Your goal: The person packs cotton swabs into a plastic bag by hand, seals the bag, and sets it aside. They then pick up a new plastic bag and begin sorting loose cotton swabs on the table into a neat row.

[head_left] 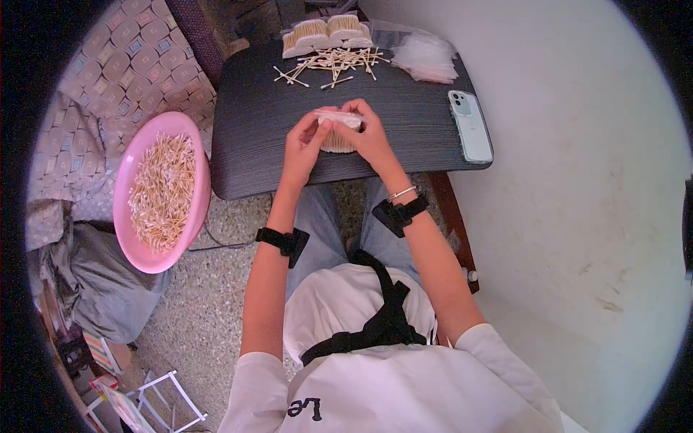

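Note:
A small clear bag of cotton swabs (338,140) is held over the front part of the dark table (253,123). My left hand (304,144) is closed on its left side, with the thumb near the bag's top edge. On the right side my right hand (369,137) grips the same bag, its thumb close to the other thumb. The swabs inside stand side by side below the bag's pinkish top strip. Behind the hands, loose cotton swabs (336,65) lie scattered on the table.
Filled swab packs (310,32) are stacked at the table's back edge, beside a pile of clear empty bags (426,58). A phone (471,126) lies at the right edge. A pink basin (128,209) full of swabs stands left of the table.

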The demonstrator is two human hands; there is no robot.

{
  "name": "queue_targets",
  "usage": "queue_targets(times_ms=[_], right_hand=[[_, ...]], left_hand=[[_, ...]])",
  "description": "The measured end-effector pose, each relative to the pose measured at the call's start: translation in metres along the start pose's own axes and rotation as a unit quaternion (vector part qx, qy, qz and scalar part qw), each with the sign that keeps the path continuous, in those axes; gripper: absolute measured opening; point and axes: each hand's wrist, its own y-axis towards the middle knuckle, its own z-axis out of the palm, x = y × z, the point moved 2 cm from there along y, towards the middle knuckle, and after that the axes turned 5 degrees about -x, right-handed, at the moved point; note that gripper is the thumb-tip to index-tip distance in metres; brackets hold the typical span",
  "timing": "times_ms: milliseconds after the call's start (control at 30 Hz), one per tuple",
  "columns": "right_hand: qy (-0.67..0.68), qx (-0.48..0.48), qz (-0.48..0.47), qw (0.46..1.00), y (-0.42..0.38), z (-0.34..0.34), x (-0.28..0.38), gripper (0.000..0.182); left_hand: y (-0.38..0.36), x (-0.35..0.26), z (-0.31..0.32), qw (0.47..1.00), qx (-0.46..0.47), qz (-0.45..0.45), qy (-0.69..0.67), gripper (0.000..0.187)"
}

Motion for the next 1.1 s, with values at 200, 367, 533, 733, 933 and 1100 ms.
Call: queue_targets(times_ms=[200,367,533,733,933,1100], right_hand=[[-0.042,0.01,-0.014,0.999,-0.002,-0.001,-0.001,0.032],[-0.009,0.026,0.049,0.998,-0.005,-0.003,0.007,0.028],[0.01,0.04,0.035,0.999,-0.005,-0.002,0.005,0.024],[-0.016,0.06,0.018,0.998,-0.004,-0.002,0.0,0.025],[-0.008,0.059,0.015,0.998,-0.007,-0.005,0.004,0.023],[0.078,0.054,0.053,0.994,-0.004,-0.007,0.008,0.018]], left_hand=[[0.002,0.008,-0.003,1.0,-0.008,-0.002,-0.021,0.024],[0.0,0.012,-0.006,1.0,-0.026,-0.006,-0.017,0.016],[0.0,0.007,-0.005,1.0,-0.02,0.005,-0.021,0.013],[0.003,0.012,-0.005,1.0,-0.009,0.013,0.001,0.013],[0.005,0.016,0.002,1.0,-0.022,0.016,-0.004,0.014],[0.003,0.014,0.0,0.998,-0.046,-0.032,-0.032,0.01]])
